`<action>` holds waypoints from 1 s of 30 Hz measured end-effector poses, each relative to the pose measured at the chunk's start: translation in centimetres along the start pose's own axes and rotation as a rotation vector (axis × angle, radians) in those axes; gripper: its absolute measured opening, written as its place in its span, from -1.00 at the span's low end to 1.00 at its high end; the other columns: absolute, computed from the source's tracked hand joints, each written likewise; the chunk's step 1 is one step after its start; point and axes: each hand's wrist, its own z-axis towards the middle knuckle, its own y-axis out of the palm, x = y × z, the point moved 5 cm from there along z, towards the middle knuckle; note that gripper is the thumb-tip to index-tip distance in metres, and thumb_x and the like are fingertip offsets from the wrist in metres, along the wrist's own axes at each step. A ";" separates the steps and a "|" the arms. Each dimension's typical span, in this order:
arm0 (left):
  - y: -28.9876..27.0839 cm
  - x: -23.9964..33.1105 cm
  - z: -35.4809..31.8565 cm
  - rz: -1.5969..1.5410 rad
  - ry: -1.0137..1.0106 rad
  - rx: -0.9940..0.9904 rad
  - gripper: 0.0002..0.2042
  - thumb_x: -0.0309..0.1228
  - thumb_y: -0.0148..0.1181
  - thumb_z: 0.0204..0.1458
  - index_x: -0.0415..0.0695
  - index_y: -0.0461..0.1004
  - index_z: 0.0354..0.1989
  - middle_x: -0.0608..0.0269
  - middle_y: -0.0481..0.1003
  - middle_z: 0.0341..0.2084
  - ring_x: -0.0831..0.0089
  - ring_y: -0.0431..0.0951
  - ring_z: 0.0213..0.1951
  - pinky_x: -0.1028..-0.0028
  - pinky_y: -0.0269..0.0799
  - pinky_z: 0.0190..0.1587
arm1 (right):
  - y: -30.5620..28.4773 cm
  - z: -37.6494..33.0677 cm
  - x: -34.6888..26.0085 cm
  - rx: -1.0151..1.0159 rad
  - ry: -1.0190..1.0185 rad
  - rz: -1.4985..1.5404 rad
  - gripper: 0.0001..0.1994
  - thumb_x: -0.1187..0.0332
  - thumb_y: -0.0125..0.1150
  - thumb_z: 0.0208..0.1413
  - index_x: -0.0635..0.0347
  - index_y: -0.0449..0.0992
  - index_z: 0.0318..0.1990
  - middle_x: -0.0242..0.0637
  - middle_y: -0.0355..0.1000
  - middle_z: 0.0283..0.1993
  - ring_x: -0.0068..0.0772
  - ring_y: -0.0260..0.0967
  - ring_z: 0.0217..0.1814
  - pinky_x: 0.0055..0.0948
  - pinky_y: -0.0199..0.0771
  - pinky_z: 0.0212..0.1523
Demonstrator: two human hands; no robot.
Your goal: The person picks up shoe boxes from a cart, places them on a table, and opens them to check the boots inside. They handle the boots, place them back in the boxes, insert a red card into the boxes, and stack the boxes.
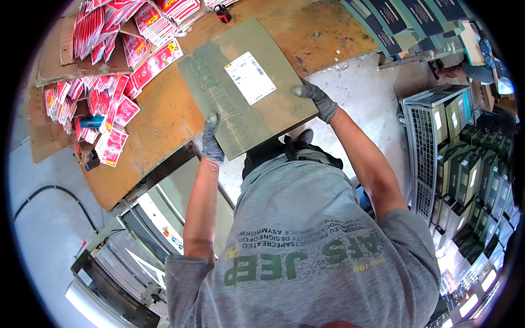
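A flat olive-green cardboard box (219, 60) with a white printed label (250, 78) on its top is held in front of me, partly over the wooden table (180, 104). My left hand (212, 139), in a grey glove, grips the box's near left edge with the thumb on top. At the right edge, my right hand (317, 100), gloved alike, clasps the corner with its thumb over the top. The fingers under the box are hidden on both sides.
Red-and-white printed packets (115, 104) are heaped in open cartons at the left. Dark green boxes (407, 22) line the far right. A grey mesh crate (424, 147) stands at the right near stacked boxes (465, 175). A machine (126, 257) sits at lower left.
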 end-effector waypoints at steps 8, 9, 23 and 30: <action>1.6 -1.3 -2.3 -0.034 -0.023 0.035 -0.35 0.01 0.28 0.10 -0.11 0.35 0.28 0.10 0.50 0.11 0.19 0.55 0.10 0.17 0.48 0.20 | -1.7 -2.8 1.3 0.053 0.002 0.045 -0.22 -0.14 0.21 0.17 0.21 0.25 0.40 -0.24 0.41 0.23 -0.44 0.36 0.23 -0.42 0.39 0.22; 1.4 -1.0 -2.3 -0.058 -0.051 0.038 -0.36 0.00 0.27 0.10 -0.11 0.35 0.27 0.09 0.51 0.10 0.18 0.55 0.09 0.16 0.48 0.19 | -0.8 -3.1 0.1 0.069 -0.008 0.028 -0.22 -0.17 0.18 0.19 0.21 0.26 0.39 -0.24 0.41 0.24 -0.45 0.36 0.23 -0.42 0.39 0.22; 3.2 5.7 -4.8 -0.323 -0.392 -0.005 -0.30 0.07 0.21 0.06 -0.17 0.35 0.27 -0.07 0.46 0.15 -0.02 0.51 0.12 0.02 0.46 0.20 | 7.0 1.8 -8.5 0.166 0.249 -0.354 -0.28 -0.40 -0.02 0.17 0.08 0.47 0.11 -0.19 0.52 -0.05 -0.39 0.49 -0.15 -0.31 0.53 -0.18; -3.7 9.7 -3.3 -0.293 -0.258 0.018 -0.31 0.08 0.16 0.10 -0.17 0.35 0.28 -0.07 0.48 0.13 0.01 0.53 0.10 0.05 0.46 0.20 | 12.2 6.4 -7.9 0.059 0.233 -0.270 -0.23 -0.44 0.03 0.11 0.08 0.50 0.14 -0.20 0.52 -0.01 -0.38 0.47 -0.10 -0.32 0.50 -0.13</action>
